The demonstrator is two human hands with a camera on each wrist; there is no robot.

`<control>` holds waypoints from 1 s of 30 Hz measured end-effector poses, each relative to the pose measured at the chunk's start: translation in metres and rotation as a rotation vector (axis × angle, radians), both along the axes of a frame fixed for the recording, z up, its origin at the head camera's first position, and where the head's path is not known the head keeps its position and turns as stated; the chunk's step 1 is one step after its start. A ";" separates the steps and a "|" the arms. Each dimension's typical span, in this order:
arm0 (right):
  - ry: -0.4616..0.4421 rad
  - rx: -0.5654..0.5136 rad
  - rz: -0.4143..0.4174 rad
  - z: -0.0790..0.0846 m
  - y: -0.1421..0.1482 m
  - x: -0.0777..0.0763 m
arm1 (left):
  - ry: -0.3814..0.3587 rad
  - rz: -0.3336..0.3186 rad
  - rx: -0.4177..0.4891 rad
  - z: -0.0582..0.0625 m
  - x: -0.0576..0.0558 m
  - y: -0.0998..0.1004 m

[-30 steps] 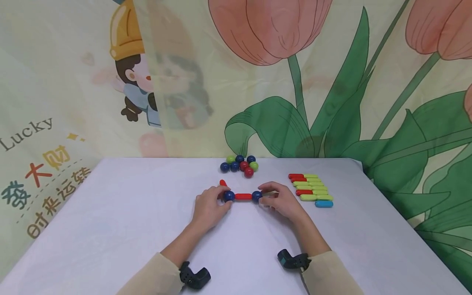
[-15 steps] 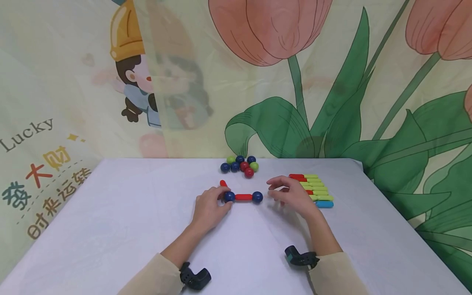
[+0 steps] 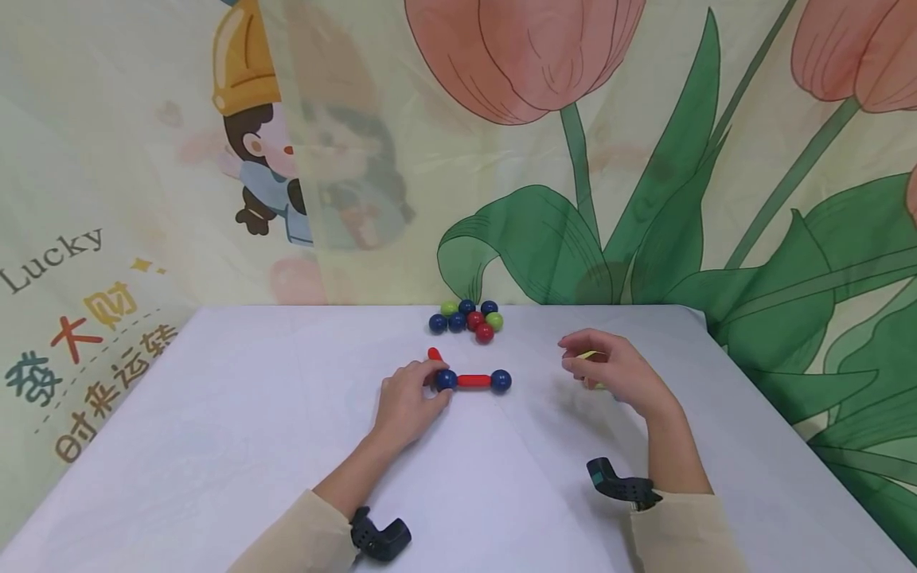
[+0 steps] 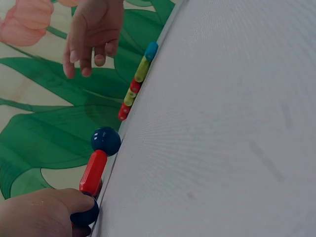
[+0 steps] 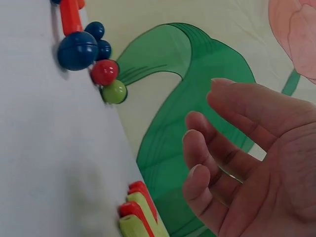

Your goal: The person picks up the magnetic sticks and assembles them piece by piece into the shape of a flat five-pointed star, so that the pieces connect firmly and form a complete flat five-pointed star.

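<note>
My left hand grips a dark blue ball at one end of a joined piece lying on the table. From that ball a red rod runs right to a second blue ball, and another red rod points away behind my fingers. Raised on the right is my right hand, its fingers loosely bent with nothing between them, as the right wrist view shows. It hides most of the row of rods in the head view; red and yellow-green rods show below it in the right wrist view.
A cluster of loose blue, red and green balls sits near the table's back edge. In the left wrist view a light blue rod ends the row of rods. A printed cloth hangs behind the white table.
My right hand has let go of the right blue ball and moved right and up, over the rods. My left hand has stayed on its ball.
</note>
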State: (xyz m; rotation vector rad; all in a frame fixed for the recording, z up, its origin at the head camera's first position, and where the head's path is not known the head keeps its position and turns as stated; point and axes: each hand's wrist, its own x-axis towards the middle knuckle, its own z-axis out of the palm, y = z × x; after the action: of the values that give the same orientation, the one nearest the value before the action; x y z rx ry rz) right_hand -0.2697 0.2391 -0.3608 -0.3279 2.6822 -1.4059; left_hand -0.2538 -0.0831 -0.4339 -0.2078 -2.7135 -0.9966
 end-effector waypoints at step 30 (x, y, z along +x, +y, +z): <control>-0.116 0.135 -0.072 -0.006 0.087 0.018 | -0.007 0.006 0.003 0.002 0.001 0.001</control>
State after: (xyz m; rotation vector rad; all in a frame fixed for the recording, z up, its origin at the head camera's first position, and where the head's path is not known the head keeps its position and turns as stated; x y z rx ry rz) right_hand -0.2517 0.3264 -0.3668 -0.1349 2.7005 -1.2130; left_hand -0.2526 -0.0818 -0.4318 -0.1954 -2.7167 -1.0021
